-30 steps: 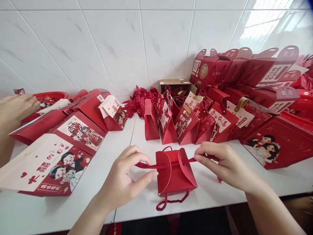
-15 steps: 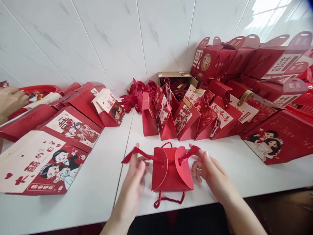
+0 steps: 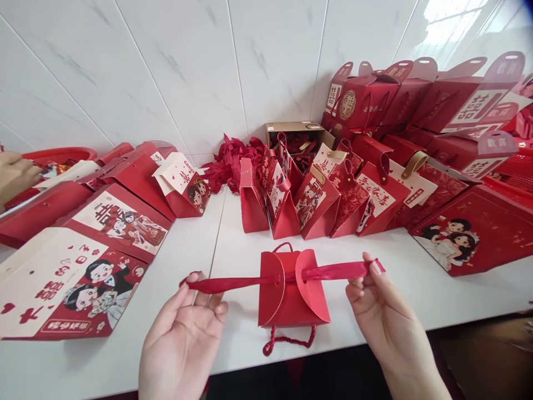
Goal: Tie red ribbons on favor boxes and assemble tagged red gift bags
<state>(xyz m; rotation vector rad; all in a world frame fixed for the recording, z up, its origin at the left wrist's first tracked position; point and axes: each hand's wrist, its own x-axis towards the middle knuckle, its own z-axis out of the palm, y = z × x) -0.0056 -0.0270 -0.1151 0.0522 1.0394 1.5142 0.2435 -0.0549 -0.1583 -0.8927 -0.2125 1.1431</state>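
A small red box (image 3: 270, 303) with two rounded flaps stands near the table's front edge, a twisted cord handle in front and another behind. Through holes in the flaps runs a red ribbon (image 3: 237, 285), stretched out to both sides. My left hand (image 3: 183, 333), palm up, pinches the ribbon's left end between thumb and fingertip. On the other side my right hand (image 3: 389, 316) pinches the right end near its tip. Neither hand touches the box.
Small red gift bags (image 3: 318, 208) stand in a row behind the box. Beyond them are loose ribbons (image 3: 237, 161) and a cardboard box (image 3: 291, 127). Larger red boxes (image 3: 100, 278) line the left, more stack at right. Another person's hand (image 3: 16, 175) is at far left.
My hands have moved apart and now hold the ribbon's ends. The ribbon went from loose, bent ends to a nearly straight line. The box has hardly moved.
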